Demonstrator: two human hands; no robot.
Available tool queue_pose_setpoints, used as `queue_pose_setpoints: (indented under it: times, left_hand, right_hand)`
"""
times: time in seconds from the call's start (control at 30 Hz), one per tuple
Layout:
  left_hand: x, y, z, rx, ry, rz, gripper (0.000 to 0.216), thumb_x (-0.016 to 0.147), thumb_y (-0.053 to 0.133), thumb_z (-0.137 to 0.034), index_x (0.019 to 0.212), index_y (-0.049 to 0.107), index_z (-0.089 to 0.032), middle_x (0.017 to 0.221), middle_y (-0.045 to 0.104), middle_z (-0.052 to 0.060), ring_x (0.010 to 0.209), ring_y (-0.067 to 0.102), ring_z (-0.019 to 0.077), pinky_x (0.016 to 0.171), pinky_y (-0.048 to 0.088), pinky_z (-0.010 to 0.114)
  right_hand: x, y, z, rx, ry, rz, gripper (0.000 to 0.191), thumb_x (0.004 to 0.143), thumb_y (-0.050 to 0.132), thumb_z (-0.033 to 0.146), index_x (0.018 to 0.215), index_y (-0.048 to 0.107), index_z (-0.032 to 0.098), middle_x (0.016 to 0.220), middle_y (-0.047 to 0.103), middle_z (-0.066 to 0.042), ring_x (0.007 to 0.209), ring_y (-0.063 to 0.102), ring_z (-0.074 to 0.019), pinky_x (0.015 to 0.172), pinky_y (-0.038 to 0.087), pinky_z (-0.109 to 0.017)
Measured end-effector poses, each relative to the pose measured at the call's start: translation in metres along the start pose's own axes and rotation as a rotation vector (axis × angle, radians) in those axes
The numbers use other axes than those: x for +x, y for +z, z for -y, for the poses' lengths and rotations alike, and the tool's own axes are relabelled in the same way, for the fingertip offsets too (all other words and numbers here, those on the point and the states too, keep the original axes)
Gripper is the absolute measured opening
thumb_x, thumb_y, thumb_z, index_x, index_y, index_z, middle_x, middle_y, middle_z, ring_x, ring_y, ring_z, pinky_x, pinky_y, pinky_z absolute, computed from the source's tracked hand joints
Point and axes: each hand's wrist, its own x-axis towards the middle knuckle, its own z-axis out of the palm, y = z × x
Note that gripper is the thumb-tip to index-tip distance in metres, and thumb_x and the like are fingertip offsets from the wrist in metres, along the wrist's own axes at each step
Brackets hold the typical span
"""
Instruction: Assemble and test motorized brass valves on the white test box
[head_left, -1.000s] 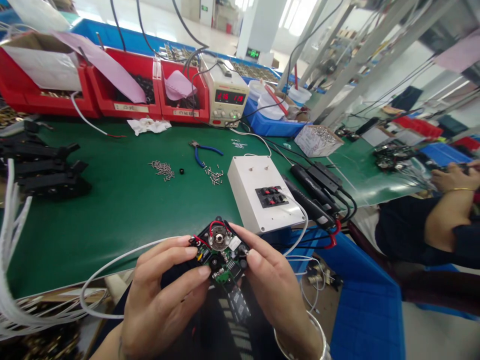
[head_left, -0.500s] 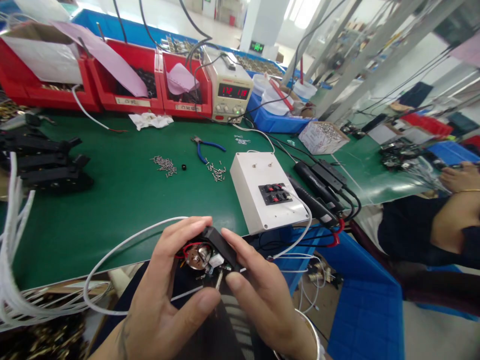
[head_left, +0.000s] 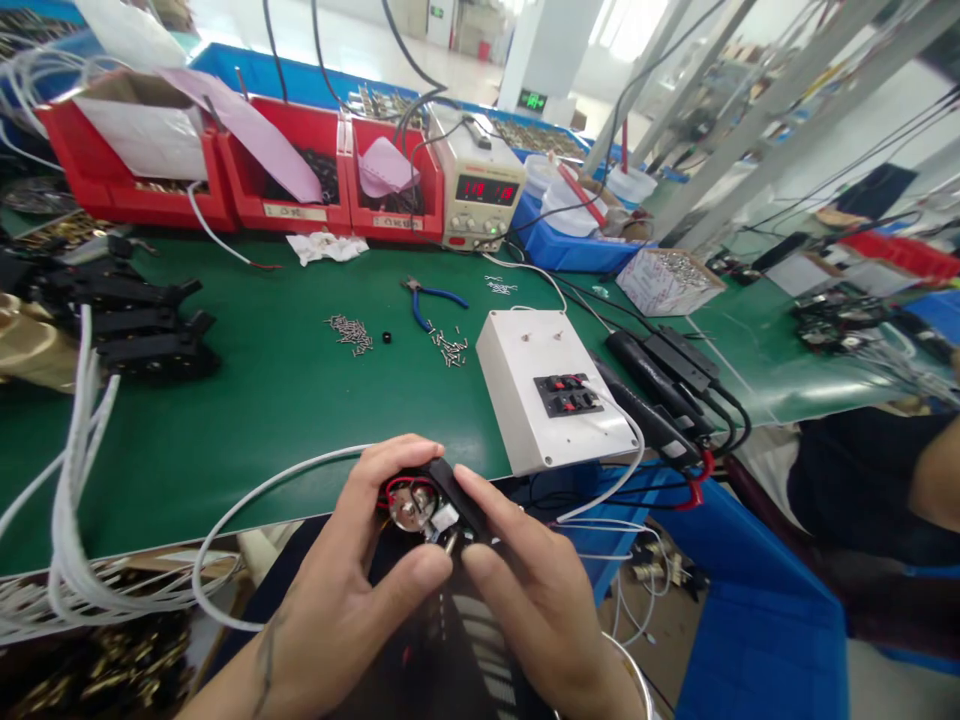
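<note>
Both hands grip a small black electronic module (head_left: pixel 430 503) just below the near edge of the green table (head_left: pixel 262 400). It shows a round metal part, red wires and a white component, and it is tilted on edge. My left hand (head_left: pixel 352 590) wraps it from the left, thumb underneath. My right hand (head_left: pixel 525 590) pinches its right side with finger and thumb. A white cable (head_left: pixel 247 500) loops from the module across the table edge to the left.
A white test box (head_left: pixel 551 390) with red and black terminals stands right of my hands. Loose screws (head_left: pixel 352 335), blue-handled pliers (head_left: pixel 427 300), a power supply (head_left: pixel 480 195), red bins (head_left: pixel 292 170) and black parts (head_left: pixel 142 320) fill the table. Another person's arm (head_left: pixel 930 480) is at the far right.
The module was flat with its circuit board facing up; both hands turned it onto its edge and drew it slightly lower. The view has shifted a little to the left.
</note>
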Motion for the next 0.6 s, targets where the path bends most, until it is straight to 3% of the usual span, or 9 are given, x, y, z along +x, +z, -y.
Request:
queue_pose_setpoints:
  times: [0.07,0.13,0.2,0.27,0.37,0.5,0.53,0.6]
  left_hand:
    - [0.000,-0.001,0.009,-0.007,-0.034,0.068,0.057,0.104,0.049,-0.049,0.157,0.034,-0.035,0.149,0.057,0.009,0.137,0.058,0.0214,0.110,0.053,0.030]
    - [0.000,-0.002,0.017,0.002,-0.062,0.116,0.072,0.102,0.051,-0.053,0.164,0.021,-0.034,0.153,0.054,0.012,0.138,0.057,0.0267,0.108,0.054,0.038]
    - [0.002,-0.002,0.021,0.003,-0.133,0.119,0.078,0.098,0.062,-0.050,0.163,0.022,-0.035,0.142,0.063,0.011,0.124,0.067,0.0265,0.102,0.058,0.039]
    - [0.006,0.000,0.022,-0.061,-0.238,0.086,0.061,0.098,0.062,-0.040,0.154,0.041,-0.031,0.113,0.075,0.006,0.088,0.076,0.0190,0.083,0.062,0.033]
    - [0.012,0.004,0.023,-0.159,-0.347,-0.033,0.035,0.102,0.049,-0.036,0.128,0.061,-0.018,0.079,0.070,0.000,0.052,0.062,0.0109,0.057,0.057,0.025]
    - [0.013,0.006,0.032,-0.098,-0.381,-0.273,0.033,0.101,0.043,-0.036,0.116,0.061,-0.012,0.077,0.068,0.002,0.052,0.060,0.0110,0.051,0.054,0.024]
    - [0.012,0.005,0.034,-0.069,-0.379,-0.328,0.032,0.101,0.043,-0.036,0.115,0.060,-0.012,0.078,0.069,0.003,0.052,0.060,0.0113,0.051,0.054,0.024]
    - [0.008,0.003,0.038,0.014,-0.365,-0.413,0.031,0.101,0.045,-0.037,0.112,0.062,-0.013,0.080,0.071,0.004,0.053,0.060,0.0115,0.053,0.055,0.024]
  right_hand:
    - [0.005,0.004,-0.006,0.211,0.171,-0.084,0.038,0.098,0.068,0.039,0.136,0.066,0.044,0.121,0.072,0.001,0.092,0.071,-0.0152,0.084,0.060,-0.026]
    - [0.013,0.004,-0.011,0.480,0.325,-0.157,0.033,0.097,0.068,0.047,0.127,0.072,0.035,0.108,0.074,-0.003,0.068,0.064,-0.0103,0.062,0.056,-0.021]
    - [0.022,0.003,-0.014,0.715,0.388,-0.188,0.034,0.094,0.072,0.050,0.120,0.075,0.028,0.099,0.073,-0.004,0.058,0.058,-0.0067,0.053,0.051,-0.016]
    - [0.030,0.003,-0.016,0.848,0.387,-0.172,0.037,0.091,0.075,0.052,0.113,0.075,0.023,0.094,0.073,-0.005,0.061,0.061,-0.0073,0.057,0.053,-0.016]
    - [0.038,0.007,-0.020,0.852,0.427,-0.094,0.048,0.088,0.079,0.049,0.124,0.067,0.019,0.110,0.073,-0.011,0.082,0.070,-0.0124,0.076,0.059,-0.021]
    - [0.042,0.016,-0.032,0.724,0.534,-0.062,0.094,0.082,0.085,0.046,0.156,0.033,0.021,0.138,0.062,-0.016,0.102,0.071,-0.0154,0.093,0.058,-0.027]
    - [0.042,0.017,-0.035,0.680,0.535,-0.039,0.094,0.082,0.083,0.049,0.157,0.033,0.019,0.137,0.062,-0.015,0.102,0.070,-0.0154,0.094,0.057,-0.027]
    - [0.040,0.016,-0.040,0.548,0.511,0.084,0.076,0.087,0.076,0.053,0.147,0.048,0.015,0.130,0.066,-0.014,0.098,0.069,-0.0141,0.091,0.055,-0.025]
